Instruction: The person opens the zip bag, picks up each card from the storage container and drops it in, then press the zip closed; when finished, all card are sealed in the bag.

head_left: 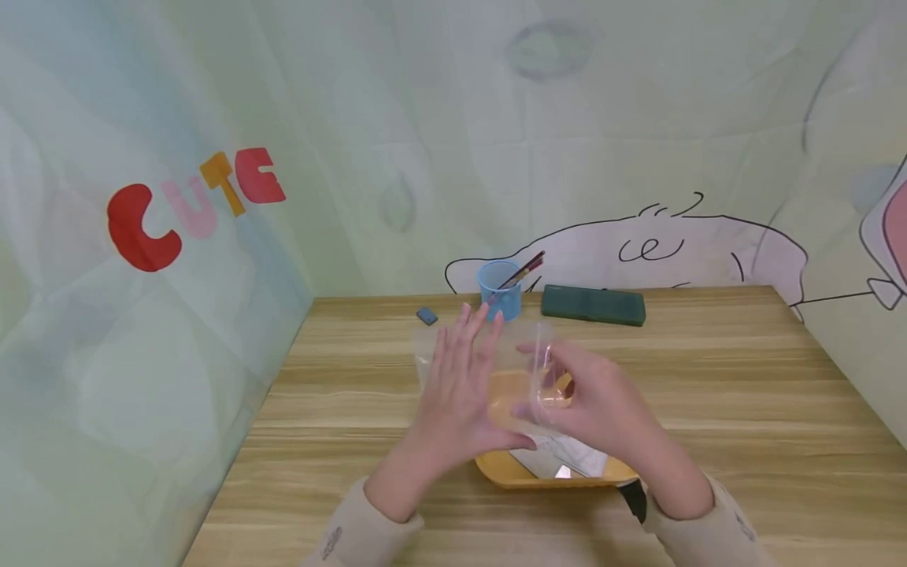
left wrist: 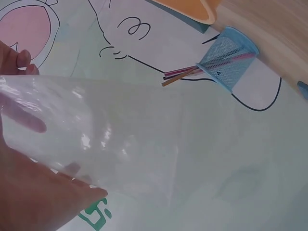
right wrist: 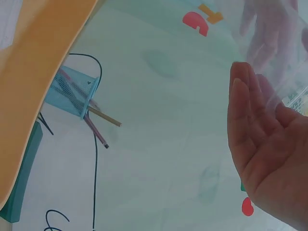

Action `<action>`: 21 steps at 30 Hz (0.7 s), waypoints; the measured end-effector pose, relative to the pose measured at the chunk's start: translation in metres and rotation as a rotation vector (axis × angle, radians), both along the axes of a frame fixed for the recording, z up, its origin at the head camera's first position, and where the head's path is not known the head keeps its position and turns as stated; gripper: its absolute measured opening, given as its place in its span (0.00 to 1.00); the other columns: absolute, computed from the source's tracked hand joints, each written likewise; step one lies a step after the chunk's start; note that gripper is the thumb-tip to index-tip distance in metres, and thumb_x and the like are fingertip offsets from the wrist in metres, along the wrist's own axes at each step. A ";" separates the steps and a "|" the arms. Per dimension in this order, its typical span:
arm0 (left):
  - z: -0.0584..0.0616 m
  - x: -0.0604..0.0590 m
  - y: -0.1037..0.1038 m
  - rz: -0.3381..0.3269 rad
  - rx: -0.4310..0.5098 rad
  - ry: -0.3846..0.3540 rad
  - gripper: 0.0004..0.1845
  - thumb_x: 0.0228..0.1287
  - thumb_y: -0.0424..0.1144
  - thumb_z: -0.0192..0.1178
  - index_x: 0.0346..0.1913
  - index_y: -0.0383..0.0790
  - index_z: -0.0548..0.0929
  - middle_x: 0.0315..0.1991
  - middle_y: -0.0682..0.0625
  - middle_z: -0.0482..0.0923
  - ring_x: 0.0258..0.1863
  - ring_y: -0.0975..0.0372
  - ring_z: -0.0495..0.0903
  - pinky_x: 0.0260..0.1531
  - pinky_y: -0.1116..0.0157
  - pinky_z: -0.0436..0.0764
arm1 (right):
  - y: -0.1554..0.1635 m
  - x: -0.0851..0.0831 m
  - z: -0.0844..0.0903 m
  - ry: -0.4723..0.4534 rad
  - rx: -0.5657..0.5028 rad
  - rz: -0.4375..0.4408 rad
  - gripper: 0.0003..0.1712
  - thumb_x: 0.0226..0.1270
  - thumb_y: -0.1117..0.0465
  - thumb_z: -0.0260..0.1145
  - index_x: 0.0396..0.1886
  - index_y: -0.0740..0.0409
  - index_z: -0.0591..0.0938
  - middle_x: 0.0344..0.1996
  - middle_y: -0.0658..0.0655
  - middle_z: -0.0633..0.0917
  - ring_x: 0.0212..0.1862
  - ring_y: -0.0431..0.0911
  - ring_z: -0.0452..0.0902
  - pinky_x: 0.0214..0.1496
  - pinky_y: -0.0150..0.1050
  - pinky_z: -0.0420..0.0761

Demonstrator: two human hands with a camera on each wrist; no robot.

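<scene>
Above the orange, round-cornered plastic tray (head_left: pixel 520 481), a clear plastic bag (head_left: pixel 509 386) spans both hands: the right hand (head_left: pixel 591 394) curls fingers and thumb around one end, the left hand (head_left: pixel 456 402) lies against it, fingers straight.

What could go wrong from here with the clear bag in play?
The clear bag could slip or crumple: the right hand grips it near one edge, while the left hand has its fingers straight. It might also brush the white items in the orange tray below. If pushed forward, it may catch the blue cup beyond, though the gap is hard to judge.
</scene>
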State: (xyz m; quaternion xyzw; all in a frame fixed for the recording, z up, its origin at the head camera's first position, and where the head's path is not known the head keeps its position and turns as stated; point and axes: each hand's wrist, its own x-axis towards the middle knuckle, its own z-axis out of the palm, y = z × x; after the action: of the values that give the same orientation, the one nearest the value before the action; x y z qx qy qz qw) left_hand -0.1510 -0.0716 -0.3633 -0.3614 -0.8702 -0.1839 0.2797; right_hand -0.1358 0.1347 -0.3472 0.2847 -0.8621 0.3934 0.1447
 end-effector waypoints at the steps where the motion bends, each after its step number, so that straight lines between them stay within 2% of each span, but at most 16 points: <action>1: 0.000 -0.001 -0.002 0.002 -0.013 -0.010 0.80 0.19 0.73 0.74 0.75 0.35 0.43 0.75 0.41 0.39 0.73 0.46 0.37 0.67 0.42 0.43 | 0.001 0.001 0.000 -0.009 0.010 0.003 0.36 0.49 0.39 0.74 0.59 0.40 0.75 0.36 0.38 0.80 0.33 0.36 0.76 0.29 0.33 0.79; 4: 0.000 -0.002 -0.005 -0.006 -0.025 -0.023 0.79 0.20 0.69 0.77 0.75 0.35 0.44 0.74 0.40 0.45 0.73 0.47 0.38 0.67 0.44 0.43 | 0.002 0.003 -0.001 -0.037 0.040 0.013 0.44 0.48 0.36 0.73 0.66 0.34 0.68 0.35 0.37 0.77 0.33 0.38 0.76 0.26 0.32 0.77; 8: 0.000 -0.004 -0.009 -0.023 -0.013 0.012 0.72 0.26 0.68 0.75 0.73 0.35 0.51 0.66 0.38 0.57 0.72 0.47 0.45 0.68 0.46 0.46 | 0.004 0.004 -0.003 -0.028 0.065 0.025 0.49 0.46 0.35 0.73 0.68 0.34 0.64 0.39 0.36 0.77 0.33 0.38 0.75 0.24 0.31 0.76; 14: -0.001 -0.004 -0.010 -0.048 -0.002 0.037 0.62 0.33 0.68 0.73 0.68 0.33 0.60 0.60 0.37 0.63 0.70 0.46 0.53 0.68 0.48 0.50 | 0.004 0.004 -0.004 -0.012 0.093 0.025 0.50 0.46 0.32 0.72 0.69 0.36 0.63 0.42 0.36 0.75 0.32 0.37 0.74 0.25 0.31 0.76; 17: -0.002 -0.005 -0.010 -0.059 0.011 0.041 0.57 0.33 0.64 0.75 0.63 0.32 0.63 0.57 0.38 0.65 0.67 0.45 0.56 0.68 0.52 0.53 | 0.006 0.005 -0.004 -0.030 0.087 0.045 0.44 0.50 0.34 0.71 0.66 0.37 0.66 0.42 0.37 0.76 0.32 0.36 0.75 0.26 0.31 0.77; 21: -0.004 -0.006 -0.012 -0.055 0.039 0.031 0.51 0.28 0.52 0.78 0.58 0.31 0.67 0.56 0.39 0.66 0.64 0.45 0.60 0.67 0.56 0.56 | 0.012 0.004 -0.003 -0.081 0.027 0.070 0.26 0.61 0.43 0.67 0.59 0.40 0.74 0.45 0.39 0.79 0.33 0.35 0.76 0.31 0.33 0.79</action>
State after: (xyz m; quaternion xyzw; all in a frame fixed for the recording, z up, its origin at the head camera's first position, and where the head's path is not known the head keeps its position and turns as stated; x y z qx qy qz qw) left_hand -0.1572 -0.0839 -0.3670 -0.3823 -0.8519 -0.2028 0.2948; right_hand -0.1317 0.1466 -0.3499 0.3002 -0.8622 0.3976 0.0919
